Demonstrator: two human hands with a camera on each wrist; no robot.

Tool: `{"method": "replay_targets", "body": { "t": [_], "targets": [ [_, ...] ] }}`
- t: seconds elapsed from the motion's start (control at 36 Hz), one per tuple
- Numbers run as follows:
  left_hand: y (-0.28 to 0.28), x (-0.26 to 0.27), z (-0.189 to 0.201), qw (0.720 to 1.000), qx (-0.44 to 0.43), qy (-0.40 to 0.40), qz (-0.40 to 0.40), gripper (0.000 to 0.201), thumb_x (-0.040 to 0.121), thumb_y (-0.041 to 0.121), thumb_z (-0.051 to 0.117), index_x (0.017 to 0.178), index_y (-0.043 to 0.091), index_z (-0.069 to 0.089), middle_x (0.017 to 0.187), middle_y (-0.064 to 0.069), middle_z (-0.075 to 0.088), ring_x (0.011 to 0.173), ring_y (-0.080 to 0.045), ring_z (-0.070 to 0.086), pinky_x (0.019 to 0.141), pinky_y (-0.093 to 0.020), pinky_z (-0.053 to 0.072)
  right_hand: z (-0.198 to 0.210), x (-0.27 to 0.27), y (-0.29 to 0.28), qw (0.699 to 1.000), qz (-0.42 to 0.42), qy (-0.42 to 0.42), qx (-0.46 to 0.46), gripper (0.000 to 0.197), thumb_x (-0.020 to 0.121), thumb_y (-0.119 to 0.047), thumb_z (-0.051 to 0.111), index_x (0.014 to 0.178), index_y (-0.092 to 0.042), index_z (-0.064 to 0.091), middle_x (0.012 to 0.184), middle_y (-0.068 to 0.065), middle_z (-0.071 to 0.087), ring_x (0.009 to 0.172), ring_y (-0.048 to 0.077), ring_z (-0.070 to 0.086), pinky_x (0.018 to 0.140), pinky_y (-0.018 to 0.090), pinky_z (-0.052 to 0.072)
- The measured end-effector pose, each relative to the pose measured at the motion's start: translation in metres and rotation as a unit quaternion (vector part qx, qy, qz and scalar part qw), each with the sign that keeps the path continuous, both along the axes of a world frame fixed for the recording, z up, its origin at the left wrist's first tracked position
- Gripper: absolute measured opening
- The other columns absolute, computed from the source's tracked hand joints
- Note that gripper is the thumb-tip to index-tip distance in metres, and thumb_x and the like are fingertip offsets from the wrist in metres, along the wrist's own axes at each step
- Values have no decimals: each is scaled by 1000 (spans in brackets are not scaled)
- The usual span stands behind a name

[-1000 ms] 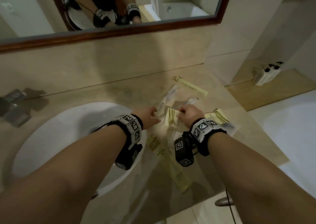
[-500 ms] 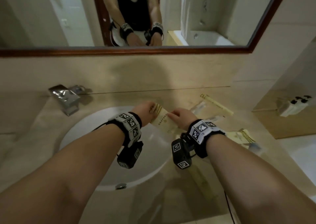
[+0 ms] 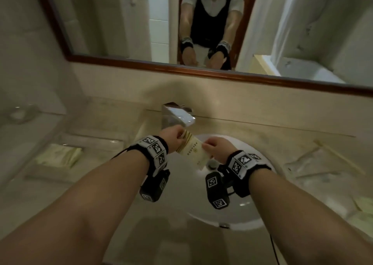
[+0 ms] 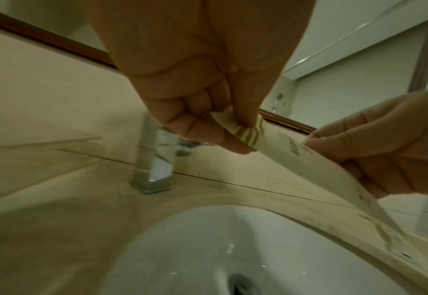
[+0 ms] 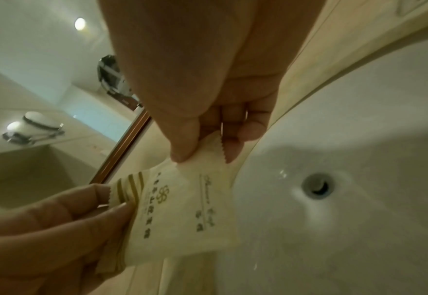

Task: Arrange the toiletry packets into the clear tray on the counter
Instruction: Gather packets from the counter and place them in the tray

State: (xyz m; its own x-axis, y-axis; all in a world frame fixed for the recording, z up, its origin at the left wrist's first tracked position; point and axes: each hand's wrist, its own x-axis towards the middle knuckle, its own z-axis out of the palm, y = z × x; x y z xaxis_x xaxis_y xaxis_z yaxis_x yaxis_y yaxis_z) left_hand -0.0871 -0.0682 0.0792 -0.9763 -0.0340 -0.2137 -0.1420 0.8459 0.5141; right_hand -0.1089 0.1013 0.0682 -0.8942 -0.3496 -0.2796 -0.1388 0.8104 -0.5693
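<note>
A cream toiletry packet [image 3: 192, 150] with gold stripes and printed text hangs in the air above the white sink [image 3: 250, 208]. My left hand [image 3: 177, 138] pinches its striped end [image 4: 246, 133] between thumb and fingers. My right hand [image 3: 212, 148] pinches the opposite serrated end [image 5: 208, 147]. The clear tray [image 3: 66, 153] lies on the counter at the left, with pale green packets [image 3: 58, 156] inside. More packets [image 3: 331, 159] are scattered on the counter to the right of the sink.
A chrome tap [image 3: 177, 116] stands just behind the hands. A wood-framed mirror [image 3: 201, 70] runs along the wall and reflects the person. A clear glass dish [image 3: 20, 113] is at the far left. The sink drain [image 5: 317, 186] lies below the packet.
Both hands have carried the packet leftward from the scattered pile on the right to above the sink. The tray at the left has come into sight.
</note>
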Motion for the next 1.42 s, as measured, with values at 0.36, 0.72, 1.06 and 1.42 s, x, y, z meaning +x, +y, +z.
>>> {"method": "replay_targets", "body": {
  "t": [0.36,0.72,1.06,1.42],
  "targets": [
    [-193,49,-15,987,-54,-31,151,29,93,25,52,118,9,53,122,-13,59,110,-28,56,88,-33,44,-16,23,-198,996,60,-12,-60,36,92,-15,54,128,-15,52,103,3,59,101,21,59,91,30,47],
    [-253,57,-54,990,-124,-37,55,66,86,5,55,144,31,34,142,-5,43,125,-23,49,99,-30,46,-51,22,-275,992,112,-23,55,26,92,-6,49,112,-11,66,122,11,62,111,28,59,93,30,46],
    [-247,39,-83,939,-307,-90,-124,73,76,51,64,140,30,36,146,2,35,136,-22,32,111,-41,28,-74,25,-281,970,169,47,168,41,92,2,46,131,-6,50,137,13,44,122,30,49,102,35,42],
    [-230,27,-78,927,-291,-152,-183,68,80,33,67,141,26,37,137,-6,43,127,-27,43,103,-36,40,-76,15,-272,968,200,56,142,32,93,-13,48,121,-16,63,131,10,48,126,29,42,107,37,38]
  ]
}}
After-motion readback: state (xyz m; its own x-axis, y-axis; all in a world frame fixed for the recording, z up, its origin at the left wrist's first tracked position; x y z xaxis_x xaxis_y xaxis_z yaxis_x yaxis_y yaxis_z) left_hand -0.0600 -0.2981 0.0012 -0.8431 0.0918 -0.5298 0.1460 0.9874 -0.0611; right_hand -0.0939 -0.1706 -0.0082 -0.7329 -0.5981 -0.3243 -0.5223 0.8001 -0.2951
